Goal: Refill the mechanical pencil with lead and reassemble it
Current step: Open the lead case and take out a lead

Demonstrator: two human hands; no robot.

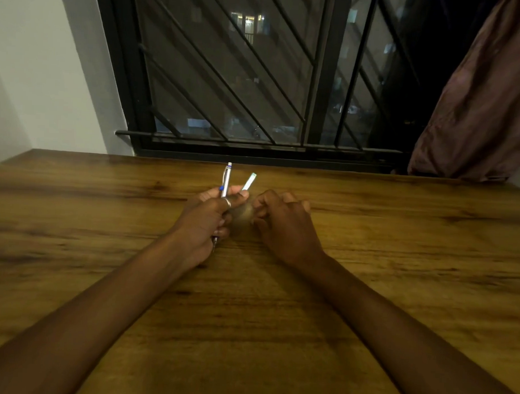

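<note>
My left hand grips a silver and blue mechanical pencil, its cap end pointing away from me and its tip poking out below the fist near the table. The same hand pinches a small white lead tube with a green end between thumb and finger, angled up to the right. My right hand rests just right of it with the fingers curled in; a blur between the two hands hides whether it holds anything. Both hands hover low over the wooden table.
A barred dark window runs along the table's far edge. A brown curtain hangs at the far right. A white wall stands at the left.
</note>
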